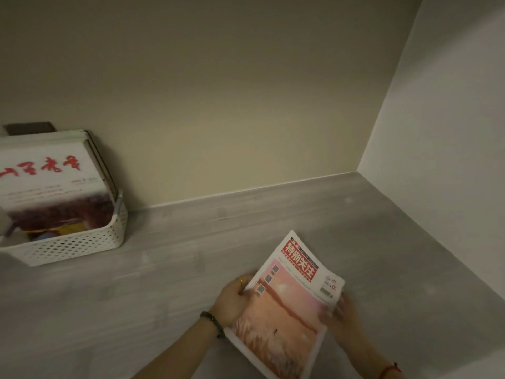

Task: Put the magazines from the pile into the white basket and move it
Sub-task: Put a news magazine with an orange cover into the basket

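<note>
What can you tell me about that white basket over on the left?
The white plastic basket with perforated walls stands on the grey wood-look tabletop at the left edge of view, close to the beige wall. Its corners are rounded. Magazines stand upright in it, leaning back; the front magazine is white with red brush lettering.

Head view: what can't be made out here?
Head view only:
- white basket: left end cut off by the frame edge.
- basket magazines: count hidden behind the front cover; text blurred.
- pink magazine: lower corner cut off at the bottom edge.
- right hand: grip blurred.
- left hand: fingers hidden under the magazine.
</note>
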Motion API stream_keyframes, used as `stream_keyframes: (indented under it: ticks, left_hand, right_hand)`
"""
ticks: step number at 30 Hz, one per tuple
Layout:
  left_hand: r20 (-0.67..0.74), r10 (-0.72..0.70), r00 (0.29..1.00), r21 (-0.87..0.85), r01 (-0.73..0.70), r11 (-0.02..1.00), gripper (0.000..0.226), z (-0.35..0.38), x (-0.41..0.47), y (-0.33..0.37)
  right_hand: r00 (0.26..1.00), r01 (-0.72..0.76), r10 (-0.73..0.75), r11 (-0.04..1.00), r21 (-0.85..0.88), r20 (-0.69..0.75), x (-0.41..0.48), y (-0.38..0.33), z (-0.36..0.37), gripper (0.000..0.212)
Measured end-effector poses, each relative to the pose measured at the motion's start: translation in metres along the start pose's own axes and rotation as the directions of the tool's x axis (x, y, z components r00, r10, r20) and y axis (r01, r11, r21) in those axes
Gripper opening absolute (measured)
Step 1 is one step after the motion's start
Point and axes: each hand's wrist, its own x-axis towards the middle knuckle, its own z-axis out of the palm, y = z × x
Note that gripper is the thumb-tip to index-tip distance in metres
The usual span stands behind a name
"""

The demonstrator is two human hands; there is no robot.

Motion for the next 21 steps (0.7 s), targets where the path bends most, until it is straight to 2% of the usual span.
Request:
stream_keyframes:
  ticks: [4, 7, 9, 11, 14, 18, 20, 21]
  left_hand:
    - [-0.097, 0.061, 0.993, -0.078, -0.069, 0.995, 0.019, -0.042, -0.013, 0.015]
    - [-0.163, 0.086, 0.983, -0.178, -0.115, 0.977, 0.014, -0.084, -0.028, 0.022]
    - [-0.231, 0.064, 0.971, -0.241, -0.121, 0.963, 0.018, -0.116, -0.04, 0.023]
    - [-0.301, 0.063, 0.952, -0.259, -0.145, 0.955, 0.021, -0.153, -0.052, 0.023]
    - [-0.367, 0.135, 0.92, -0.256, -0.239, 0.937, 0.019, -0.212, -0.071, 0.023]
    - [-0.508, 0.182, 0.842, -0.23, -0.336, 0.913, 0.02, -0.298, -0.09, 0.02]
    - [-0.601, 0.177, 0.779, -0.22, -0.375, 0.901, 0.02, -0.34, -0.094, 0.017]
    - [-0.65, 0.162, 0.742, -0.21, -0.38, 0.901, 0.018, -0.36, -0.094, 0.015]
  right_hand:
    - [0.991, -0.087, 0.087, 0.996, -0.006, 0.105, 0.012, -0.029, 0.034, 0.04]
    - [0.989, -0.096, 0.094, 0.995, 0.013, 0.113, 0.024, -0.067, 0.074, 0.057]
    - [0.988, -0.019, 0.024, 0.999, -0.036, 0.152, 0.027, -0.097, 0.108, 0.049]
    - [0.955, 0.057, -0.047, 0.998, -0.028, 0.294, 0.024, -0.127, 0.145, 0.024]
    - [0.898, 0.131, -0.109, 0.991, -0.021, 0.427, 0.023, -0.164, 0.205, 0.024]
    - [0.886, 0.195, -0.189, 0.98, 0.03, 0.423, 0.028, -0.214, 0.286, 0.019]
    - [0.89, 0.25, -0.238, 0.968, 0.019, 0.389, 0.031, -0.239, 0.325, 0.017]
    - [0.883, 0.306, -0.286, 0.952, 0.005, 0.372, 0.033, -0.249, 0.345, 0.022]
